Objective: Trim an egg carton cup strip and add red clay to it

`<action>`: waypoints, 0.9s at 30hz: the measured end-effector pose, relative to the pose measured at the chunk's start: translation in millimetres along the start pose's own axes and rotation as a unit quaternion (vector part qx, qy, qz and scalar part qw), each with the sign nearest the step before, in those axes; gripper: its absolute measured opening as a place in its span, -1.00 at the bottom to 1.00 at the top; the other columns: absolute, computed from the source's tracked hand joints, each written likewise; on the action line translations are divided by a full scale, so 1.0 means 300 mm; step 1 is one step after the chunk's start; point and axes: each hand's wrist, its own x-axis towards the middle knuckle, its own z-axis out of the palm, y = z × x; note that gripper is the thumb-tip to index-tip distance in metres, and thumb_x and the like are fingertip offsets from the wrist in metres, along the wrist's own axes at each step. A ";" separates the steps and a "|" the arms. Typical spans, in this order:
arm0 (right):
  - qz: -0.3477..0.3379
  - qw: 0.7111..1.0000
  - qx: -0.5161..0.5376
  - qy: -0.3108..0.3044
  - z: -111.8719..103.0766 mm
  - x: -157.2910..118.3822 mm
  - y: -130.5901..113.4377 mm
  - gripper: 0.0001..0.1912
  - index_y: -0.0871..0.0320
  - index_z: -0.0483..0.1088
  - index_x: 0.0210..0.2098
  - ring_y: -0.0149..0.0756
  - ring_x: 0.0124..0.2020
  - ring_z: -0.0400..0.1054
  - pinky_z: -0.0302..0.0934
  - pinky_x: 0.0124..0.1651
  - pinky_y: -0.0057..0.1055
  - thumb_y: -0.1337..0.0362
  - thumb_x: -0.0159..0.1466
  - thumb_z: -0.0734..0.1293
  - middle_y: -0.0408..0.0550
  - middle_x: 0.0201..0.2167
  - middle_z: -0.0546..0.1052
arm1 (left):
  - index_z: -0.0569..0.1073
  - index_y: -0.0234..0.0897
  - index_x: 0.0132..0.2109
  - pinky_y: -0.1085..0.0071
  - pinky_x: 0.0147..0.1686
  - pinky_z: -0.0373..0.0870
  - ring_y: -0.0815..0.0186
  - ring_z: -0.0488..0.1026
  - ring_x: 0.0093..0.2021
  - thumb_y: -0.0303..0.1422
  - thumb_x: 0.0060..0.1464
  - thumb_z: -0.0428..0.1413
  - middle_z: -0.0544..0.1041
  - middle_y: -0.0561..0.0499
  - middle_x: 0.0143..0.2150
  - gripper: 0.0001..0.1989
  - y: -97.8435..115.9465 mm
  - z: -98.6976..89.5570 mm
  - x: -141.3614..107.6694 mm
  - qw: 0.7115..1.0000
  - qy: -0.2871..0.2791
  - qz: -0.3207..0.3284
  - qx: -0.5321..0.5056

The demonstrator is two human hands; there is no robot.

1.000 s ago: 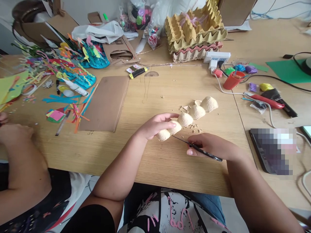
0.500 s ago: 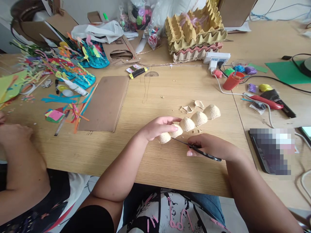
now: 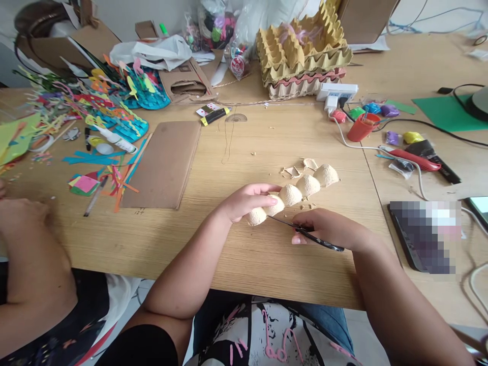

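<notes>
My left hand [image 3: 249, 201] is closed around the near end of a cream strip of egg carton cups [image 3: 291, 195], the thumb resting on one of the domes. Several domed cups run in a row up to the right. In my right hand [image 3: 324, 227] is a pair of black-handled scissors [image 3: 319, 241]. Its blade tips meet the strip's lower edge between the first two cups, beside my left thumb. How far the blades are apart is hard to make out. Torn carton scraps [image 3: 292, 172] lie on the table just behind the strip.
Stacked egg trays [image 3: 305, 66] stand at the back beside a white power strip [image 3: 337, 92]. A cardboard sheet [image 3: 162, 165] and colourful paper strips lie left. A red cup [image 3: 362, 127] and a phone [image 3: 421, 239] are right. Another person's arm [image 3: 34, 254] rests at the far left.
The far end of the carton strip has shifted slightly left and toward me. The hands and scissors keep almost the same place, and the whole view has moved a little.
</notes>
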 end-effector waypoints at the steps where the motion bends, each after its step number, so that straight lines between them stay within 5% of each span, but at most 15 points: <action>1: 0.004 1.000 0.004 -0.004 0.000 0.002 0.003 -0.51 0.09 0.35 -0.42 -0.29 -0.39 0.24 0.04 -0.33 -0.34 -0.19 0.34 0.41 -0.17 -0.45 0.41 | 0.68 -0.21 0.13 0.32 -0.16 0.44 0.18 0.62 -0.09 -0.21 -0.01 0.45 0.71 -0.20 0.04 -0.47 -0.002 0.000 0.001 1.000 0.000 -0.003 -0.001; 19: 0.006 1.000 -0.006 -0.016 -0.002 0.026 0.001 -0.56 0.10 0.35 -0.46 -0.35 -0.43 0.18 0.02 -0.32 -0.34 -0.05 0.34 0.46 -0.22 -0.51 0.33 | 0.63 -0.27 0.21 0.30 0.02 0.42 0.09 0.58 0.15 -0.26 -0.05 0.43 0.65 -0.23 0.22 -0.36 -0.010 -0.003 0.012 0.999 -0.007 -0.036 0.015; 27: 0.014 0.997 -0.077 0.028 0.029 0.046 -0.001 -0.60 0.11 0.33 -0.48 -0.33 -0.44 0.20 -0.02 -0.34 -0.34 0.04 0.36 0.44 -0.18 -0.51 0.39 | 0.63 -0.29 0.22 0.32 -0.07 0.40 0.11 0.59 0.06 -0.20 -0.06 0.41 0.67 -0.21 0.15 -0.33 -0.023 -0.015 0.024 0.998 0.021 -0.042 0.048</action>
